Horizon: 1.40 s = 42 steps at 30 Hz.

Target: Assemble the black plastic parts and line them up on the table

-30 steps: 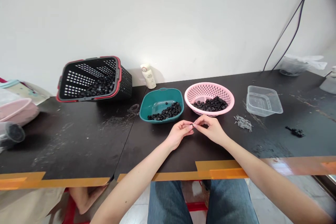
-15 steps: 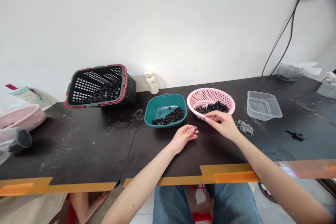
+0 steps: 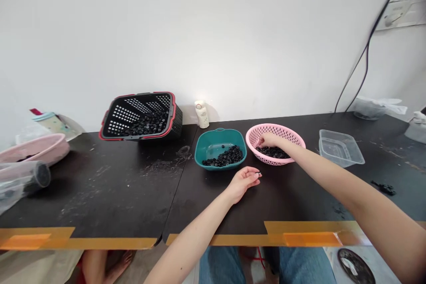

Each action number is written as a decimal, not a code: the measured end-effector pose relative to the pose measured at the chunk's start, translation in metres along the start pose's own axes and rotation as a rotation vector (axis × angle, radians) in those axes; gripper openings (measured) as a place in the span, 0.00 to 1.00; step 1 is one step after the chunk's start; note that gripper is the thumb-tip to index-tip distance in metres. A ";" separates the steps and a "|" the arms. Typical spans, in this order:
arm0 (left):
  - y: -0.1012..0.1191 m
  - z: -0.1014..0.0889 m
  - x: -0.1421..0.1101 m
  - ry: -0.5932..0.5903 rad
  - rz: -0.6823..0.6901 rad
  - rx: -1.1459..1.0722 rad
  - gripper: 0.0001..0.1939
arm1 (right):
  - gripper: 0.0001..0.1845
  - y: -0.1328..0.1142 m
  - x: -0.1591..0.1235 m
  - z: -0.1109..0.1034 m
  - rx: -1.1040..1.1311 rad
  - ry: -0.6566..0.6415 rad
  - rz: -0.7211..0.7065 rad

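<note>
My left hand point(image 3: 245, 183) is over the table in front of the teal basin point(image 3: 203, 144), thumb and forefinger pinched on a small dark part point(image 3: 258, 173) whose kind is too small to tell. Inside the pink perforated basket point(image 3: 286, 132), my right hand point(image 3: 267, 140) reaches down with fingers at the small black parts point(image 3: 278, 152); its fingertips are partly hidden, so I cannot see what they hold. The teal basin contains a heap of small round black parts point(image 3: 228, 156), gathered at its front right.
A tilted dark crate point(image 3: 140, 115) with red trim holds more black parts at the back left. A white bottle point(image 3: 202, 114) stands by the wall. To the right are a clear plastic tub point(image 3: 341, 147) and a small black pile point(image 3: 384, 187). Another person's leg point(image 3: 95, 267) shows lower left.
My right hand has moved from the near rim down into the pink basket. My left hand keeps its pinch. The view has shifted, and my right forearm covers the small metal pins.
</note>
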<state>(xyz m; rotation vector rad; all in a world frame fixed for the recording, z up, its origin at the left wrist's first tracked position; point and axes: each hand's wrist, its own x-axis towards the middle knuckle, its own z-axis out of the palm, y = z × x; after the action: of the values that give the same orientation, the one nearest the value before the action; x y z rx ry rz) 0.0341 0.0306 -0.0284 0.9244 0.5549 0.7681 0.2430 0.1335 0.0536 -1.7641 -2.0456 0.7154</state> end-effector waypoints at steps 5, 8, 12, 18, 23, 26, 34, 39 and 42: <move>-0.005 0.007 -0.006 0.054 0.154 0.266 0.18 | 0.12 -0.006 -0.008 -0.007 0.101 0.030 0.000; -0.007 0.013 -0.016 0.171 0.420 0.510 0.15 | 0.14 -0.012 -0.029 -0.007 0.332 0.053 -0.055; -0.008 0.017 -0.024 0.369 0.707 0.618 0.11 | 0.15 -0.025 -0.074 0.022 1.072 -0.071 -0.127; -0.007 0.012 -0.022 0.474 0.919 0.744 0.11 | 0.11 -0.030 -0.110 0.086 1.497 -0.090 -0.031; 0.003 0.011 -0.021 0.489 0.951 0.951 0.06 | 0.10 -0.022 -0.107 0.107 1.562 -0.066 0.006; 0.005 0.013 -0.021 0.471 0.971 1.017 0.06 | 0.09 -0.023 -0.107 0.107 1.583 -0.050 -0.027; 0.006 0.013 -0.018 0.488 0.945 1.032 0.06 | 0.10 -0.024 -0.110 0.108 1.583 -0.021 -0.019; 0.006 0.014 -0.018 0.487 0.936 1.053 0.07 | 0.09 -0.023 -0.109 0.108 1.573 -0.014 -0.051; 0.007 0.014 -0.018 0.489 0.926 1.054 0.07 | 0.09 -0.024 -0.110 0.107 1.555 0.005 -0.057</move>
<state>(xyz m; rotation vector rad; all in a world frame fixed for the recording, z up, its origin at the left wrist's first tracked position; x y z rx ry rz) 0.0314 0.0122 -0.0138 2.0597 1.0116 1.6142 0.1817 0.0072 -0.0122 -0.7142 -0.8277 1.5965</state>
